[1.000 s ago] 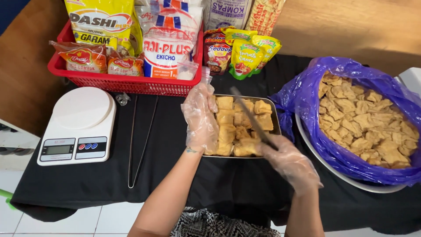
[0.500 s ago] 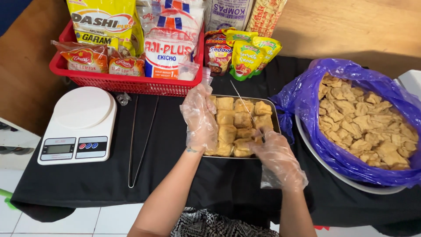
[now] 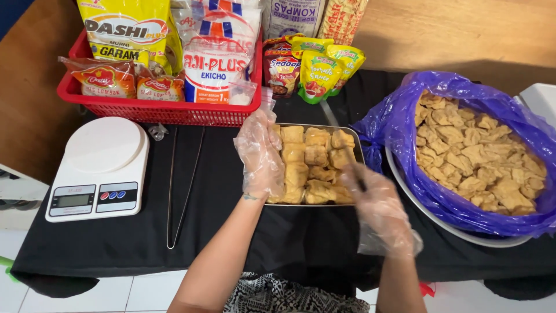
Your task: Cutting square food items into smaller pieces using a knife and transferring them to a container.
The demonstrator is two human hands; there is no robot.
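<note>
Two gloved hands work over a small metal tray (image 3: 358, 152) of fried tofu pieces (image 3: 315, 165) on a black-covered table (image 3: 116, 243). The left hand (image 3: 260, 153), fingers loosely together and flat, rests along the tray's left edge against the outer pieces, steadying them rather than gripping anything. The right hand (image 3: 379, 211), blurred, is closed around the handle of a knife (image 3: 341, 142) whose blade lies diagonally across the tofu, tip pointing toward the sauce pouches (image 3: 315, 72) behind.

Judging from this, the cutting goes best with the steadying fingers kept flat and clear of the blade's line, the tray pinned so it cannot slide on the cloth, and the knife drawn in short, even strokes so soft pieces split cleanly instead of crumbling. Loose plastic gloves could snag near the edge.

Just right of the tray sits a large bowl lined with a purple bag (image 3: 399, 124), heaped with more tofu. To the left lie metal tongs (image 3: 179, 185) and a white kitchen scale (image 3: 101, 168); a red basket (image 3: 156, 110) of seasoning packets stands behind.
</note>
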